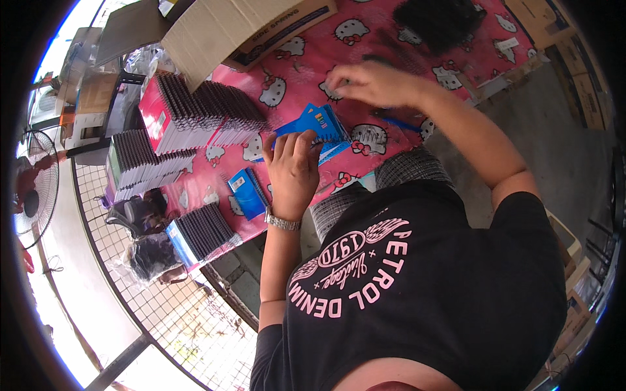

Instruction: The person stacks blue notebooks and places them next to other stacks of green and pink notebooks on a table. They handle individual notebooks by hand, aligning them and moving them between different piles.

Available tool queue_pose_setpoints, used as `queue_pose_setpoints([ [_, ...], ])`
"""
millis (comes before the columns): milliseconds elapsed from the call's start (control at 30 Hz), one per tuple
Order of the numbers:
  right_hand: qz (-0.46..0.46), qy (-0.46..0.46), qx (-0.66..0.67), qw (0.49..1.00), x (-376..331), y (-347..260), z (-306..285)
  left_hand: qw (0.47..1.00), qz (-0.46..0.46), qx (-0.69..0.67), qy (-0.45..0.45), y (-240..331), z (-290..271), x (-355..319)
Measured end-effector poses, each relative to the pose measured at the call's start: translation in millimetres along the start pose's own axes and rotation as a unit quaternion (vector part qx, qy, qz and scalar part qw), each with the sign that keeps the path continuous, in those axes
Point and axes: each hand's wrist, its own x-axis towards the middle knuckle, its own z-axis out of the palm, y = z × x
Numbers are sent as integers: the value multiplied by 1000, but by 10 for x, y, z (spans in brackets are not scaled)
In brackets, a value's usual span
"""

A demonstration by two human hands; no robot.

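Observation:
Blue spiral notebooks [302, 122] lie overlapped on the pink patterned tablecloth in front of me, a black wire coil running along their near edge. My left hand [293, 159], with a metal watch on its wrist, has its fingers bent over that coiled edge and closed on a notebook. Farther right, my right hand [365, 83] is raised over the cloth, its fingers curled but smeared by motion, so I cannot tell whether they hold anything. A dark blurred thing shows just beyond it. Beside the notebooks lies a slim blue tool [399, 123].
Tall stacks of spiral notebooks, pink [179, 120] and green-edged [134, 163], stand at the left. Nearer are a blue stack [202, 231] and a small blue notebook [246, 194]. A cardboard box [280, 32] and a black coil heap [440, 23] sit at the back. A fan [36, 189] stands far left.

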Motion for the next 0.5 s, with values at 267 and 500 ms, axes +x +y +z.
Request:
queue_pose_setpoints([
  [267,7,-34,-110,993,1,411,-113,998,-6,-59,19,-27,34,3],
  [500,188,-172,131,958,-79,-878,109,998,-30,-45,26,-49,34,4],
])
